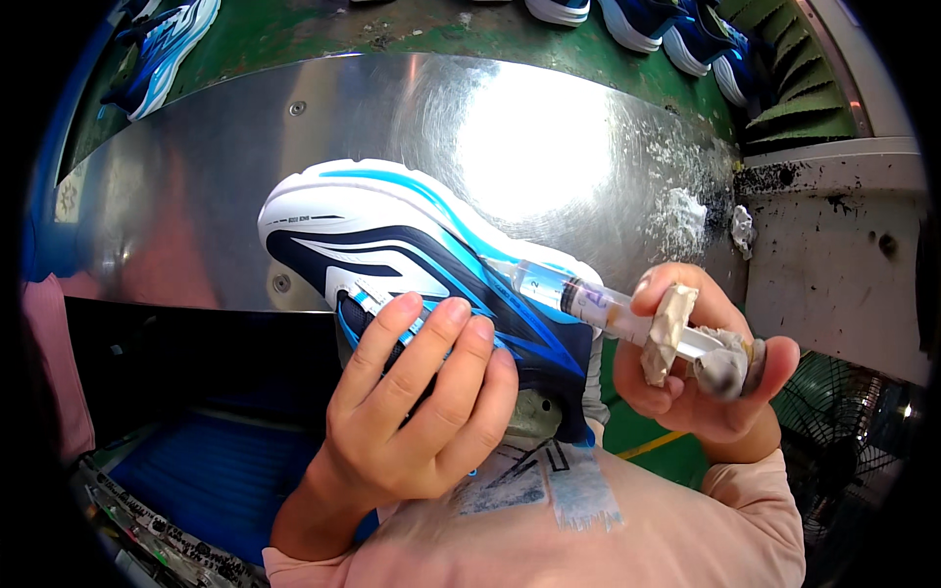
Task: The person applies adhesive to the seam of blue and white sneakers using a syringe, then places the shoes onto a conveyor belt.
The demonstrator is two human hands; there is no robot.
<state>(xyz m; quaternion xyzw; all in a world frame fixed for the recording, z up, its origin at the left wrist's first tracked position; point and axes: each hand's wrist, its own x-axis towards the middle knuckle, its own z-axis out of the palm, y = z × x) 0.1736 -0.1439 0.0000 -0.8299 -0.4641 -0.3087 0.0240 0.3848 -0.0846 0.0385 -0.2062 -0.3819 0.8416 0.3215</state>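
Note:
A navy, white and blue sports shoe (338, 201) lies on its side, toe to the left and white sole facing away from me. My left hand (421, 421) grips it, fingers spread over the laces and upper. My right hand (720, 416) is closed round a clear syringe (588, 302), thumb at the plunger end. Beige wrapping (669, 333) covers the syringe's flange, and a greyish lump sits on the plunger. The syringe tip meets the side of the shoe where the upper joins the sole. In the shoe's opening shows a greyish-green form (534, 416).
A shiny metal ledge (363, 118) runs behind the shoe, with white dried smears (681, 216) on its right. Beyond it, a green surface (294, 29) carries more shoes (176, 59) at left and right. A white machine panel (833, 255) bounds the right side; a black fan (843, 421) stands below.

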